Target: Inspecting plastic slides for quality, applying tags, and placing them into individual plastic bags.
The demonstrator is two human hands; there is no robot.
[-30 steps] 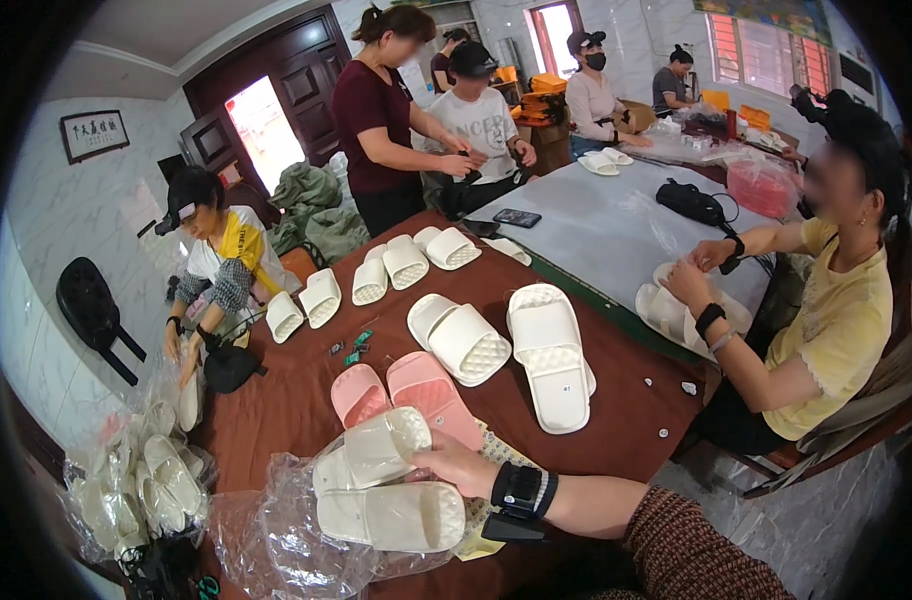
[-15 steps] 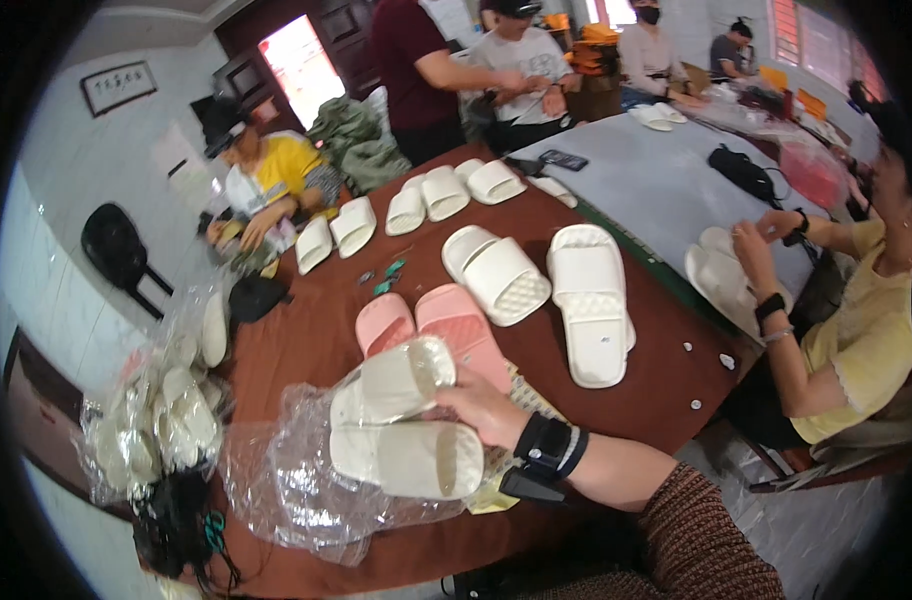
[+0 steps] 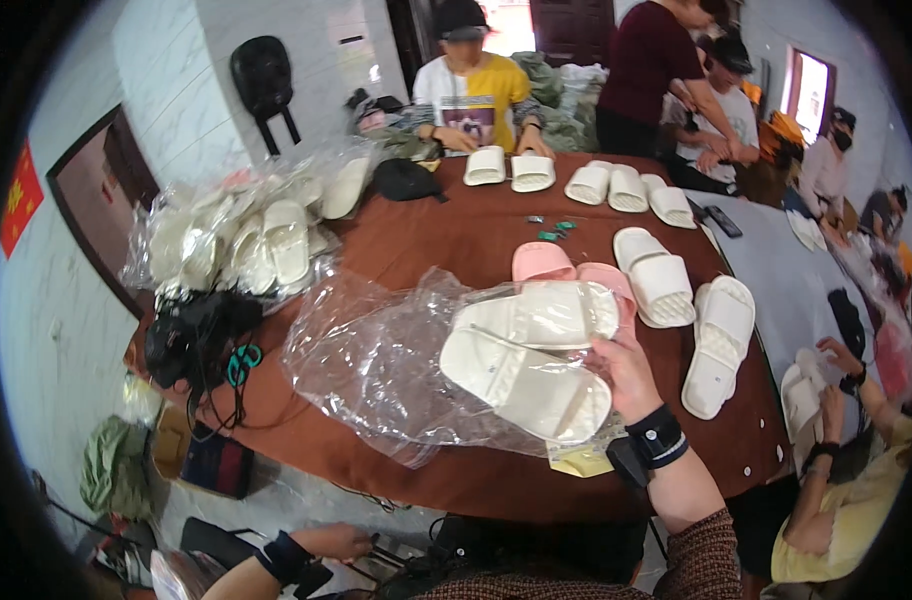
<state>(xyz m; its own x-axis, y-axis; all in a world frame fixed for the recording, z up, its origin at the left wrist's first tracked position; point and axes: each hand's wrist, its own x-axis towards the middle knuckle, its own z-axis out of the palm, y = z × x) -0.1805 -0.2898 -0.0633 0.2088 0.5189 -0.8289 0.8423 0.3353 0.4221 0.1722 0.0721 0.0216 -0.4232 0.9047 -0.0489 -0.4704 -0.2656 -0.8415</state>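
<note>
A pair of white slippers (image 3: 536, 352) lies over the near part of the table, partly inside a clear plastic bag (image 3: 366, 345). My right hand (image 3: 626, 375) is closed on the slippers' right ends, thumb on top. Beneath and behind them, a pink slipper pair (image 3: 543, 262) is partly covered. My left hand (image 3: 333, 541) is low at the front, off the table edge, with its fingers curled together. Whether it holds anything cannot be made out. A yellow printed sheet (image 3: 581, 460) shows under the slippers near my right wrist.
Bagged white slippers (image 3: 286, 240) are heaped at the left, beside tangled black straps (image 3: 201, 335). More white slippers (image 3: 656, 277) stand on the brown tablecloth (image 3: 416, 225). A person (image 3: 473, 95) across the table touches slippers; another person's hands (image 3: 841, 365) are at the right.
My view has swung left. My left hand has come into view at the bottom. The slippers in my right hand have tilted, and the plastic bag now spreads out on their left.
</note>
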